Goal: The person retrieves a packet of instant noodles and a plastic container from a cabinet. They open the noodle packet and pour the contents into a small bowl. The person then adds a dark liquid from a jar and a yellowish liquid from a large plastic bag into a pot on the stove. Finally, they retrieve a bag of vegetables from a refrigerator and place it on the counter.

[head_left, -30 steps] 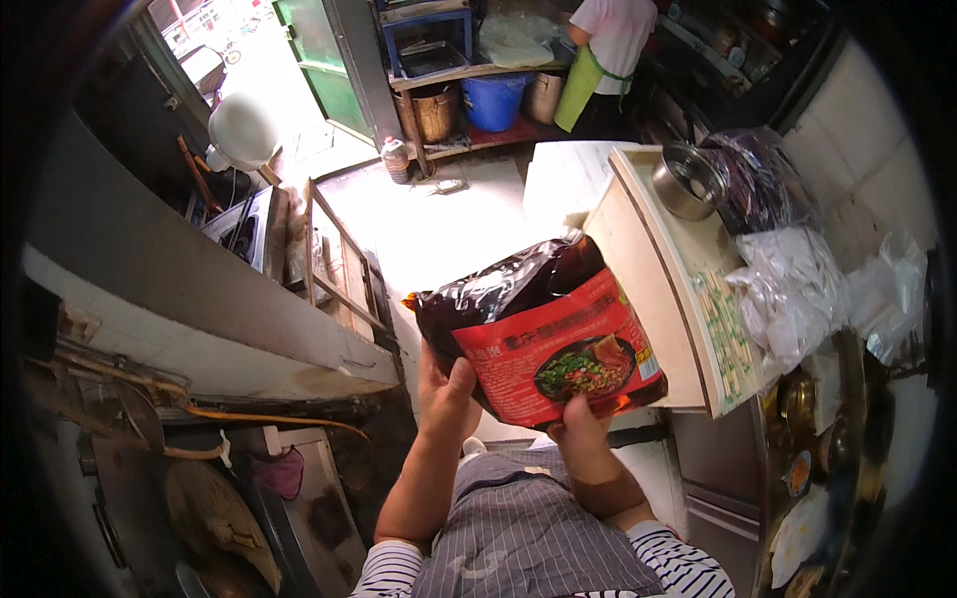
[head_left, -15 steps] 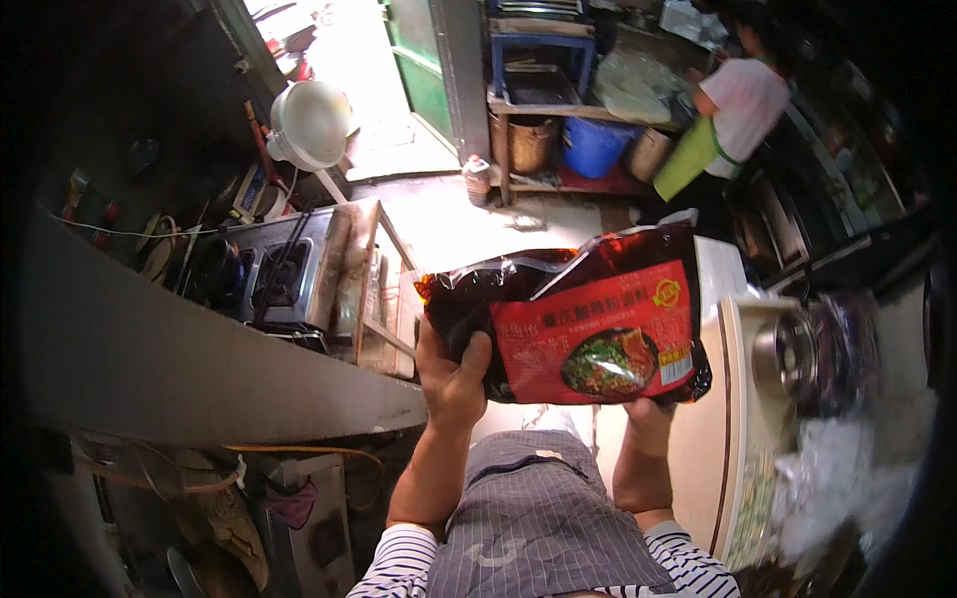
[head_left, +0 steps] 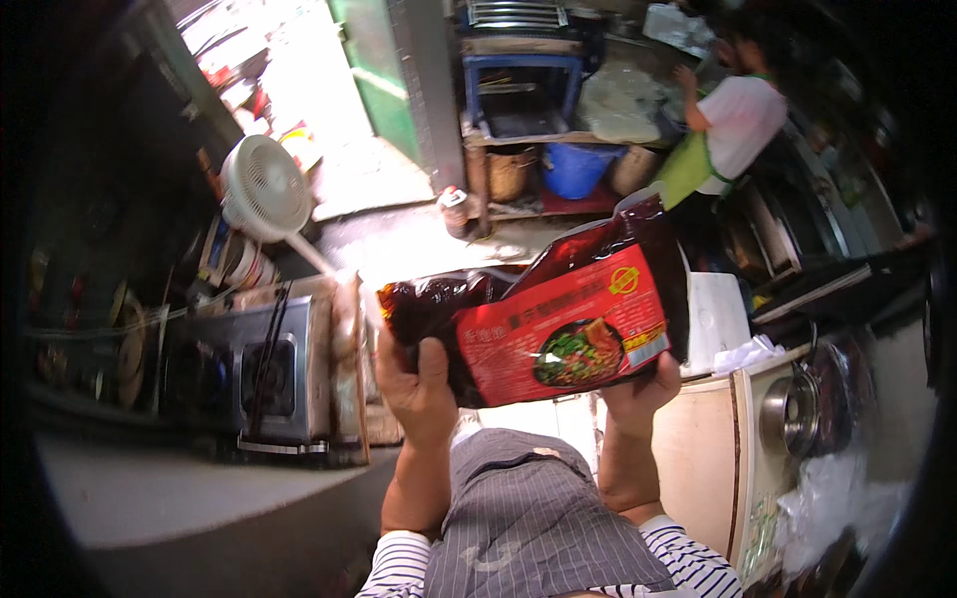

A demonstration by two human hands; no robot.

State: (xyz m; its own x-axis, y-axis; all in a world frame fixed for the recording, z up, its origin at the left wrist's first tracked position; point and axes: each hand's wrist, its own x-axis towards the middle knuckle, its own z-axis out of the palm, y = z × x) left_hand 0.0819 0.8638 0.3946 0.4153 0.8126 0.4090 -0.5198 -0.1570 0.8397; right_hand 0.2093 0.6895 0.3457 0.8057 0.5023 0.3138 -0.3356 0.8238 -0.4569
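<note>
Between my two hands is a large, dark, glossy food pouch (head_left: 573,317) with a red label that pictures a bowl of noodles with greens. My left hand (head_left: 419,389) grips its left end, thumb on the front and fingers out of sight behind. Around the lower right corner my right hand (head_left: 641,391) is closed, with its thumb up against the edge. The pouch is held up in front of my striped apron (head_left: 538,508), its top edge creased and its right side higher than the left.
At left are a gas stove (head_left: 271,369) and a white fan (head_left: 265,187) near a bright doorway. Ahead, a shelf holds a blue bucket (head_left: 576,169). A co-worker in a green apron (head_left: 690,167) stands at the far right. A metal pot (head_left: 788,414) sits on the right-hand counter.
The view has turned, and the pouch appears slightly further left and more tilted. My right thumb now shows at its lower right corner. The co-worker's arm has shifted.
</note>
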